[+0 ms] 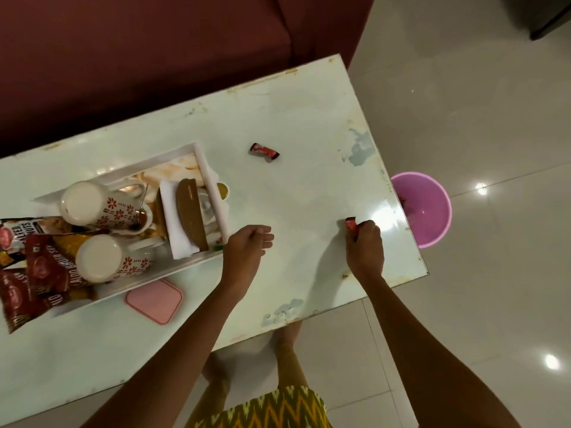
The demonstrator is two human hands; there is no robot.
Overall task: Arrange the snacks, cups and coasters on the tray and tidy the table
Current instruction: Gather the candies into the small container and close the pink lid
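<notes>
A white tray [197,159] lies on the left of the pale table [309,125]. It holds two white cups with red flowers [102,208] [108,261], red snack packets [34,273], a white napkin holder [182,233] and brown coasters [191,211]. My left hand [247,251] hovers by the tray's right end, fingers loosely apart and holding nothing. Near the table's right edge, my right hand [364,245] grips a small red wrapper [351,224]. Another red wrapper [264,152] lies alone mid-table.
A pink lid [154,301] sits on the table just in front of the tray. A gold cap [223,191] peeks from behind the tray's right end. A pink bucket [429,208] stands on the tiled floor past the right edge. A maroon sofa [154,57] lies behind.
</notes>
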